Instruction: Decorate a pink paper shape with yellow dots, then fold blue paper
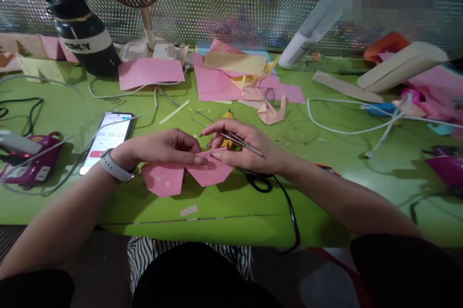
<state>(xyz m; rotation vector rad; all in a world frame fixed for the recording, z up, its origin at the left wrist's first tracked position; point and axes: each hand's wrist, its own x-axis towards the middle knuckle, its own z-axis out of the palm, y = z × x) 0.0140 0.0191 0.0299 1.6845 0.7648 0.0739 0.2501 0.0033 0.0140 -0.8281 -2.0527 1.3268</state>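
Observation:
A folded or cut pink paper piece [161, 185] with small yellow squares lies under both my hands, near the front of the green table. My left hand [162, 147], wearing a white wristband, is closed on the paper's upper edge, its thumb pressed flat on top. Tweezers [235, 139] rest in my right hand [249, 146], their tips pointing up and left. The thumb of that hand touches the pink paper too. Behind my right fingers a small yellow object [228, 115] is mostly hidden. Scissors [258, 182] with black handles lie partly under my right wrist.
A phone [108, 139] running a timer lies left. Behind stand a dark bottle [85, 33], a fan [147, 28] and a white tube-shaped bottle [307, 28]. Pink and yellow paper sheets [210, 78], white cables [340, 129] and a purple power strip [39, 158] surround the work area.

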